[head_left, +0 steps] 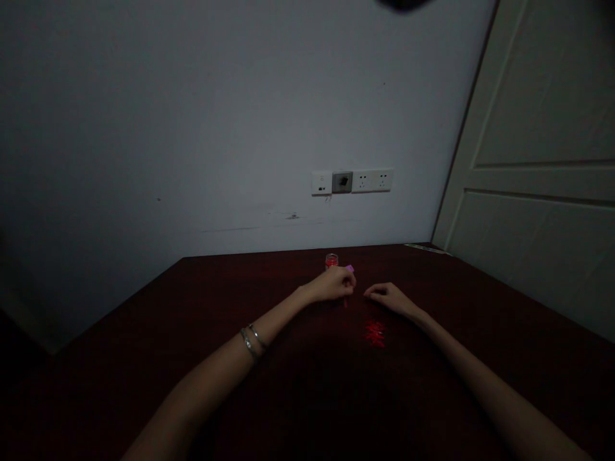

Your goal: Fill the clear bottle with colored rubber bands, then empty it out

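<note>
My left hand [336,283] is over the middle of the dark red table, its fingers curled closed; what they hold is hidden. A small pink thing [350,269] shows just behind its knuckles, and a thin red piece [344,303] is visible below the fingertips; I cannot tell whether the hand touches either. Behind the left hand stands a small clear jar [331,259] with red contents, partly covered. To the right, my right hand [389,298] rests low, thumb and fingers drawn together at the tips. Nearer to me lies a loose pile of thin red pieces [375,333].
The dark red table [250,275] runs back to a pale wall [230,128]. Sockets and switches [372,180] are mounted above its back edge. A light panelled door [542,173] borders the right side. A flat narrow strip [425,248] lies in the far right corner.
</note>
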{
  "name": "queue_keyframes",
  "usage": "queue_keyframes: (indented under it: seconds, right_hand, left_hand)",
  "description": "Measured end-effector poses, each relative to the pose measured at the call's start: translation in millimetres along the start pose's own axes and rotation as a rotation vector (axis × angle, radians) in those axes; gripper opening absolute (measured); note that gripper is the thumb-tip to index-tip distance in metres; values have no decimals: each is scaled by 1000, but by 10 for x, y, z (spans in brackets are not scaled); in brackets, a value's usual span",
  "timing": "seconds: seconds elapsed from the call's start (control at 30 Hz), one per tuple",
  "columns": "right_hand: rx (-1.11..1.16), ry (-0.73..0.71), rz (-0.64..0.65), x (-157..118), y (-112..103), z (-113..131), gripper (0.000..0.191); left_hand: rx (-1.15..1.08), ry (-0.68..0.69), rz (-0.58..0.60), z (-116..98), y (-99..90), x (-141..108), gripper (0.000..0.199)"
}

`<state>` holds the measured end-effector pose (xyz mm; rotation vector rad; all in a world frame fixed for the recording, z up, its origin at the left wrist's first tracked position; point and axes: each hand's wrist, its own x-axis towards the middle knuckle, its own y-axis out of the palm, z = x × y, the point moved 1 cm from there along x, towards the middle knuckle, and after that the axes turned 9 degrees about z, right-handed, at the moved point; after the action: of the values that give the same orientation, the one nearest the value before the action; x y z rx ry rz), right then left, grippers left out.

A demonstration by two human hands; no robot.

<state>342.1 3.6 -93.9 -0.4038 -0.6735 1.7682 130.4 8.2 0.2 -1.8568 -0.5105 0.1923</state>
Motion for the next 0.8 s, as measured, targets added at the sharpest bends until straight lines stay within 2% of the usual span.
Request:
queue_keyframes:
  seconds: [0.1, 0.2, 0.27, 0.47, 0.8]
  right_hand:
    - [-3, 7, -2, 5, -7, -13, 28]
    - [1, 31, -13, 18, -11, -50, 29]
    - [6, 40, -16, 29, -10, -79, 29]
    - [11, 35, -12, 31, -6, -94, 29]
    - [19, 43, -17, 15, -2, -68, 28]
  left_hand:
    - [-35, -43, -151, 86, -327, 27, 17]
    - [11, -98, -216, 208, -586, 79, 18]
    - [41, -118, -233, 293, -690, 125, 18]
    - [9, -168, -202, 454, -718, 247, 17]
    - [-75, -158, -151, 468, -701, 212, 18]
